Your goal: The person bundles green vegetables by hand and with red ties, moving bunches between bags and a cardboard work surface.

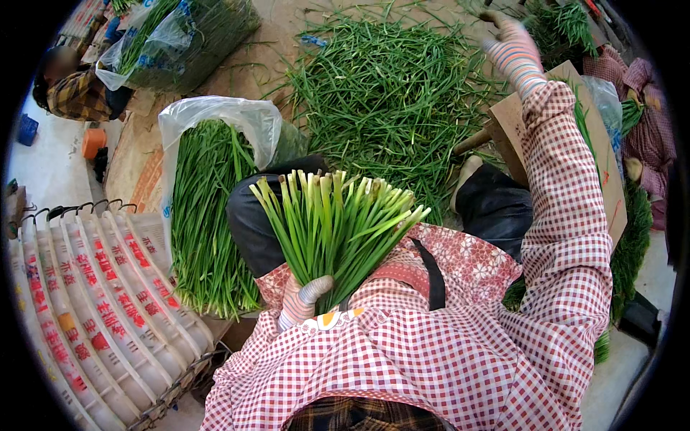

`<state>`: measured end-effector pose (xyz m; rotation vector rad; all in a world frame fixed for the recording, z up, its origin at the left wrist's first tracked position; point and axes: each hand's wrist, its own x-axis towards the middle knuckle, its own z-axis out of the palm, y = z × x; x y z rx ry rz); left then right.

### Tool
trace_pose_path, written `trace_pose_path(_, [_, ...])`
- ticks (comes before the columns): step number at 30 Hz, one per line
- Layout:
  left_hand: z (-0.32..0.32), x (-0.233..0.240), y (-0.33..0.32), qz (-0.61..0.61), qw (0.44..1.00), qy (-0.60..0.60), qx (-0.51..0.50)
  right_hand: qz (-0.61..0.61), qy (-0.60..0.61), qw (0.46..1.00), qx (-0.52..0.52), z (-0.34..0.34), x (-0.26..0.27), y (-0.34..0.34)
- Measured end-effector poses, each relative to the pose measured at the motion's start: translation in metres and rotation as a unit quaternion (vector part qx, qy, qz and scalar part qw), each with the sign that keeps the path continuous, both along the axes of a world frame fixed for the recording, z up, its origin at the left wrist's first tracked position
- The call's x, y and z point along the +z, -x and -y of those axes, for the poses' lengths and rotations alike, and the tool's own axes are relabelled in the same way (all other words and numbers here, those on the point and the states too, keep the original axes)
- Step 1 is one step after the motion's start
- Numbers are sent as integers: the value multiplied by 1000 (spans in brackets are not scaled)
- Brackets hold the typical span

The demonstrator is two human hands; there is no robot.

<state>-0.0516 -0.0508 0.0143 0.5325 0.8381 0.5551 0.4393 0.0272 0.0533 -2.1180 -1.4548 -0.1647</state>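
My left hand (304, 299), in a striped knit glove, grips a thick bunch of green chives (329, 231) low at my lap. The pale cut ends fan out away from me, and the leafy ends are hidden under my hand and body. Out at the far right, my right hand (512, 48) is stretched past a loose heap of chive leaves (388, 102) on the ground. Motion blurs its gloved fingers, so whether they hold anything is unclear. Beside my left knee, a clear plastic bag (226, 110) lies open around packed chives (210, 215).
Left of me stands a slatted plastic basket (108, 312) bearing red writing. A larger bagged chive bundle (199, 48) and a person (81, 94) are at upper left. Under my right arm is a cardboard sheet (609, 124), with more greens (633, 242) and another person (647, 124) beyond.
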Motion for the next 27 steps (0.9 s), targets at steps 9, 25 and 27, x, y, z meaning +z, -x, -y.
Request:
trace_pose_path(9, [-3,-9,3,1,999,-19,-34,-514,445,672,294,15,-32,193])
trace_pose_path(25, [-11,-16,4,-3,994,95,59,-75,135,920,360,44,-9,148])
trace_pose_path(27, [-11,-5,-8,11,995,86,57,-36,135,914,381,60,-9,189])
